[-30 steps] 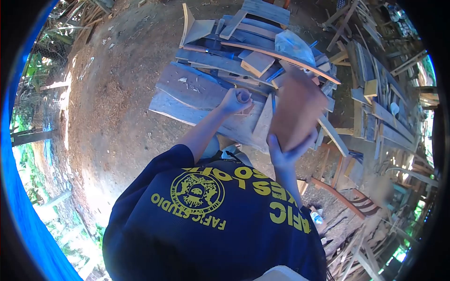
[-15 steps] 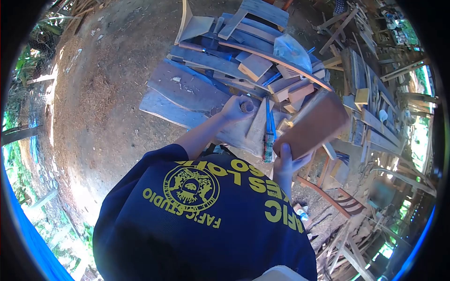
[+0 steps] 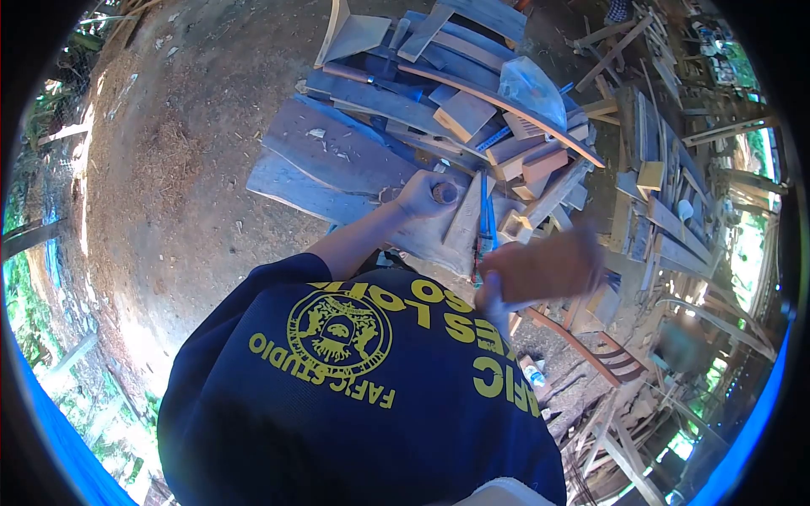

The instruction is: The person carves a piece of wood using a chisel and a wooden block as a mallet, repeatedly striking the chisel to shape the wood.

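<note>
My left hand (image 3: 419, 196) is closed around a round-ended wooden handle (image 3: 444, 193) above the planks of the work surface. Its end faces up, and whatever the handle belongs to is mostly hidden by my fingers. To the right, my right hand (image 3: 492, 288) grips a brown wooden block (image 3: 553, 265), blurred by motion, with the thumb lying along its near end. Between the two hands lie a narrow light board (image 3: 465, 221) and thin blue tools (image 3: 488, 215).
Beyond my hands are stacked planks (image 3: 371, 105), a wooden block (image 3: 465, 115), a clear plastic bag (image 3: 533, 91) and a long curved strip (image 3: 506, 103). Wood shavings (image 3: 173, 160) cover the ground at left. A slatted wooden piece (image 3: 620, 358) and scrap timber stand at right.
My right hand has brought the brown block down and toward my body, and the block has turned more level. My left hand keeps its grip on the handle in nearly the same place.
</note>
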`<state>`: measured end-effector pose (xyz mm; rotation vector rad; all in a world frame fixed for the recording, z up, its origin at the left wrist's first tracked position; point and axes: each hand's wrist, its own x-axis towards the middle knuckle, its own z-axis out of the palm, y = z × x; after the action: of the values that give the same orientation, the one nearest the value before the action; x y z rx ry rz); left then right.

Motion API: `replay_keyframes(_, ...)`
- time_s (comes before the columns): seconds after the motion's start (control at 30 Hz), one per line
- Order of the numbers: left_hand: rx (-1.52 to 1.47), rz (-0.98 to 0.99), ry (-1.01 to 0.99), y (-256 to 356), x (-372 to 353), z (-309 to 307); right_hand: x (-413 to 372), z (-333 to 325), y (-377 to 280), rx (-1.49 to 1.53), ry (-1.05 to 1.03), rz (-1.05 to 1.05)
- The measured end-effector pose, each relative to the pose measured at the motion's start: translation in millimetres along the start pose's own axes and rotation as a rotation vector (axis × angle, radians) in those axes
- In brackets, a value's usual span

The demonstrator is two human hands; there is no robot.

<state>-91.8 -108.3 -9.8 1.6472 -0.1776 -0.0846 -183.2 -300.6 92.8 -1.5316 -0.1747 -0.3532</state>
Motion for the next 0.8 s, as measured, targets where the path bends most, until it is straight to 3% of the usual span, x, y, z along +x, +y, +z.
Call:
replay_keyframes(0.07, 0.014, 0.003, -0.01, 3, 1, -3, -50, -55, 87, -0.656, -0.435, -0.193)
replay_keyframes(0.1, 0.0, 0.013, -0.011, 0, 2, -4, 5, 43, -20, -0.675, -0.275, 0.301)
replay_keyframes(0.13, -0.012, 0.021, -0.015, -2, 0, -3, 0, 48, -8, -0.361, -0.155, 0.651)
replay_keyframes(0.23, -0.212, 0.077, 0.042, -10, 4, 2, 25, 57, -40, -0.511, -0.252, 0.619)
replay_keyframes(0.3, -0.147, 0.073, 0.038, -6, 4, 3, 25, 48, -46, -0.497, -0.177, 0.383)
replay_keyframes(0.33, -0.082, 0.067, 0.047, -4, 5, 3, 25, 44, -47, -0.5, -0.177, 0.381)
replay_keyframes(0.4, -0.073, 0.031, 0.033, -1, 4, 1, 14, 31, -43, -0.077, 0.065, 0.061)
replay_keyframes(0.43, -0.059, -0.002, 0.016, -1, 3, 0, -29, -26, 46, 0.134, 0.053, -0.038)
replay_keyframes(0.47, -0.06, -0.002, 0.015, -1, 2, -2, -24, -18, 39, 0.133, 0.054, -0.037)
replay_keyframes(0.53, -0.002, 0.003, -0.038, 0, 4, -5, 7, 30, -8, -0.457, -0.153, -0.213)
replay_keyframes(0.57, -0.002, 0.003, -0.033, -6, 5, -4, 15, 55, -31, -0.631, -0.236, 0.365)
replay_keyframes(0.6, -0.023, 0.028, -0.034, -15, 3, -1, 18, 59, -39, -0.63, -0.241, 0.369)
replay_keyframes(0.67, -0.041, 0.047, -0.027, -5, 2, -2, 20, 64, -43, -0.501, -0.183, 0.569)
replay_keyframes(0.73, -0.117, -0.007, 0.026, 23, -3, -4, 14, 54, -46, -0.524, -0.166, 0.483)
replay_keyframes(0.8, -0.071, 0.047, 0.074, 9, -5, 1, 14, 44, -57, -0.407, 0.046, 0.09)
